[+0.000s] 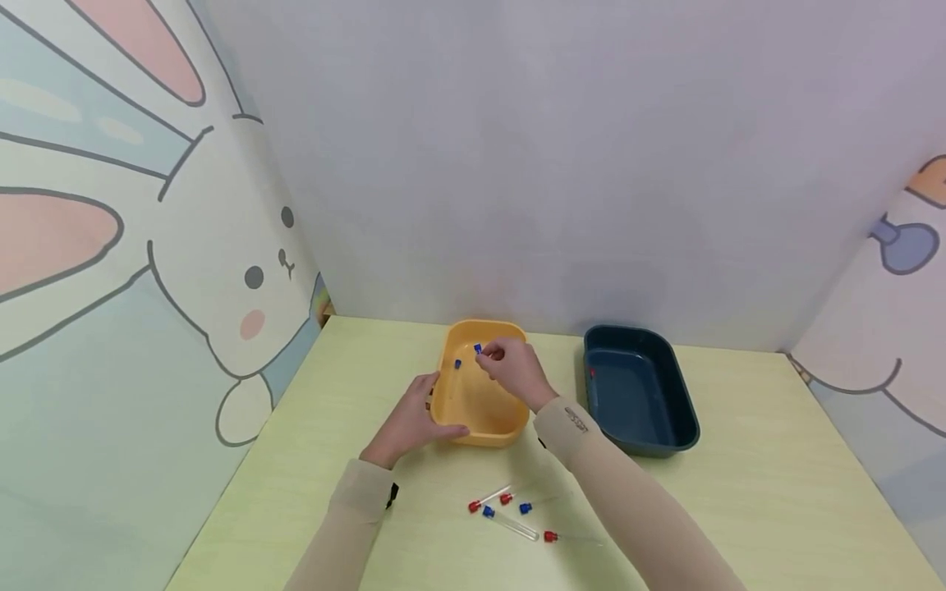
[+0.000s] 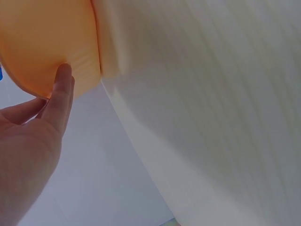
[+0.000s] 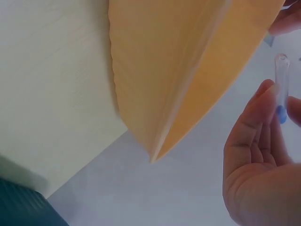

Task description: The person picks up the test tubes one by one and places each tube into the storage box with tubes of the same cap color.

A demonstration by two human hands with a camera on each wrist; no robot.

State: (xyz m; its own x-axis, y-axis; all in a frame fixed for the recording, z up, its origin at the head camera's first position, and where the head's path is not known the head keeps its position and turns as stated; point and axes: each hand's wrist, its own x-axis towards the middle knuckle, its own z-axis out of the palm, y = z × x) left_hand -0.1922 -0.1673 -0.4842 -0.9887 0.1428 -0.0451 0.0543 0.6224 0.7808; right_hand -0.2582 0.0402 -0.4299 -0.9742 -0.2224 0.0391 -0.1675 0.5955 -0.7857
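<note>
My right hand point(image 1: 513, 369) pinches a clear test tube with a blue cap point(image 3: 281, 87) between thumb and fingers, over the yellow bin point(image 1: 484, 439). The cap shows just beyond the fingertips in the head view. At the bin's near left corner, my left hand point(image 1: 414, 419) grips the wall, thumb over the front rim and fingers along the outer left side. In the left wrist view, an extended finger point(image 2: 62, 84) presses the outer wall. Inside the yellow bin lies another blue-capped tube point(image 1: 457, 364), its glass barely visible.
A dark blue bin point(image 1: 691, 419) stands to the right, with a red-capped tube point(image 1: 592, 373) along its left wall. Several red- and blue-capped tubes, one a wider blue-capped tube point(image 1: 512, 524), lie on the table point(image 1: 296, 492) in front of the yellow bin. A pale wall point(image 1: 554, 164) rises behind.
</note>
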